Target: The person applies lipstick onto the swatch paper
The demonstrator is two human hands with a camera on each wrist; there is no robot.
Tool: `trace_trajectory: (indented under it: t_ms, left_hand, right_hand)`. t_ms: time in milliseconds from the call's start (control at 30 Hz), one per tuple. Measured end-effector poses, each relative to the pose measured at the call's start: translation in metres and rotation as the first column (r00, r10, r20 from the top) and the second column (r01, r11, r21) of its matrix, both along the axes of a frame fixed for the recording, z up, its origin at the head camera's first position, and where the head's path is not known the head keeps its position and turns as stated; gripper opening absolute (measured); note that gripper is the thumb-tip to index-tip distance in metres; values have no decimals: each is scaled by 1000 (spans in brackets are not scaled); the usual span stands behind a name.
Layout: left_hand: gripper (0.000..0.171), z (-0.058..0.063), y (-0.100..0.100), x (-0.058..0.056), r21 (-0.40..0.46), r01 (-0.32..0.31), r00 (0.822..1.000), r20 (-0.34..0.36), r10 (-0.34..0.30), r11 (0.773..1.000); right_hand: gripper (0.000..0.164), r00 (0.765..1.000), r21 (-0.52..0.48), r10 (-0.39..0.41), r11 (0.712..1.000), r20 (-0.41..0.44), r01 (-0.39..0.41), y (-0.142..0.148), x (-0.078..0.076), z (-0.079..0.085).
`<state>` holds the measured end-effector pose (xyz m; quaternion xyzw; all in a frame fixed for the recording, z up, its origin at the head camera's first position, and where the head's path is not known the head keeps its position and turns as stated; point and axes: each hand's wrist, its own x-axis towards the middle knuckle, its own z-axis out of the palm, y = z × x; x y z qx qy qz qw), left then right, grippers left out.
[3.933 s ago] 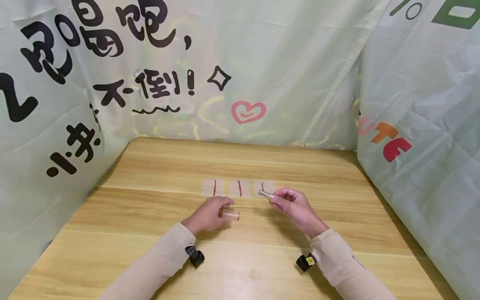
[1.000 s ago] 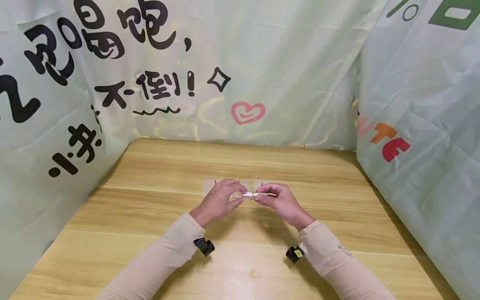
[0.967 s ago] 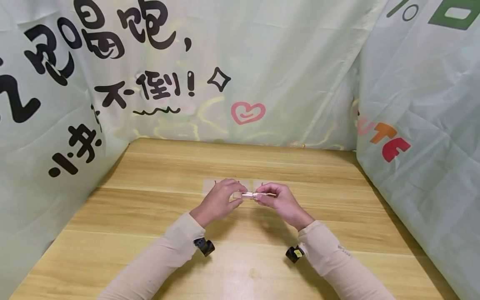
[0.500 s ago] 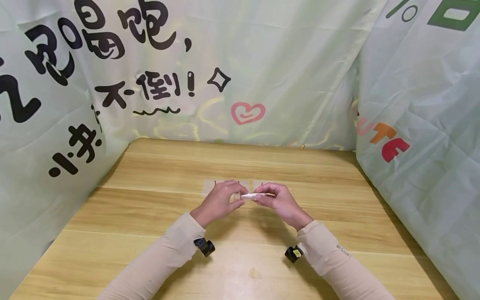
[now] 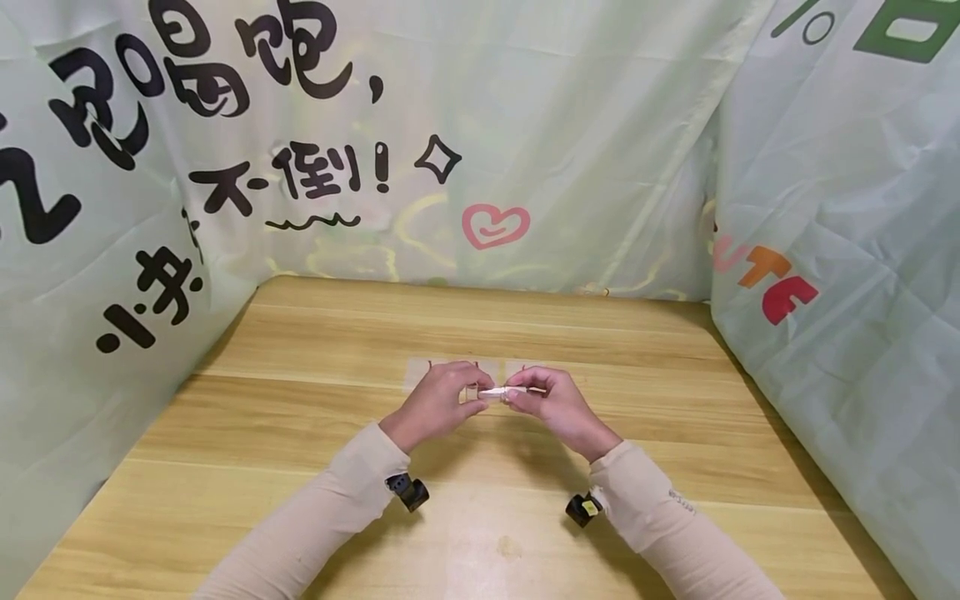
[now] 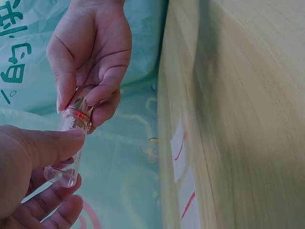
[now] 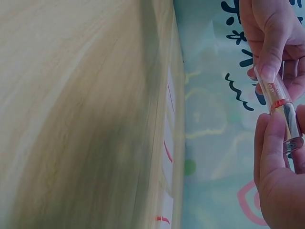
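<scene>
Over the middle of the table, my left hand [image 5: 442,398] pinches the clear cap [image 6: 66,175] of a lipstick between thumb and fingers. Opposite it, my right hand [image 5: 558,404] grips the shiny silver base [image 7: 290,121] of the lipstick [image 5: 492,392]. The two parts lie in line, end to end, with the cap sleeved over the tube up to a red ring beside the base. Behind the hands, partly hidden by them, white paper squares [image 6: 188,202] with red streaks lie on the table.
The wooden table [image 5: 337,333] has printed fabric curtains [image 5: 600,150] at its back and both sides. A small stain [image 5: 508,546] marks the near part of the tabletop. Each wrist carries a small black camera [image 5: 408,492].
Earlier the cap was apart in my left hand and the lipstick was in my right, over the right paper. Both hands came together, fitting cap and lipstick; since then they have drawn slightly closer.
</scene>
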<state>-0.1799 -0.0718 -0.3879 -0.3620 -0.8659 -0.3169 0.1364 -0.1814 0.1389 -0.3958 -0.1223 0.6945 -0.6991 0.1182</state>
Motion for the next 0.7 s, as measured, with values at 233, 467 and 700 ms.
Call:
trace_trajectory:
  t_ms: [233, 467, 700]
  left_hand:
    - [21, 2, 1, 0, -20, 3, 1000, -20, -3, 1000]
    - [20, 0, 0, -1, -22, 13, 1000, 7, -13, 1000]
    - [20, -2, -2, -3, -6, 35, 999, 11, -35, 999]
  right_hand:
    - [18, 1000, 27, 2, 1000, -6, -2, -8, 1, -1]
    - [15, 1000, 61, 18, 998, 9, -18, -8, 1, -2]
    - [13, 994, 120, 109, 987, 0, -108, -2, -1, -2]
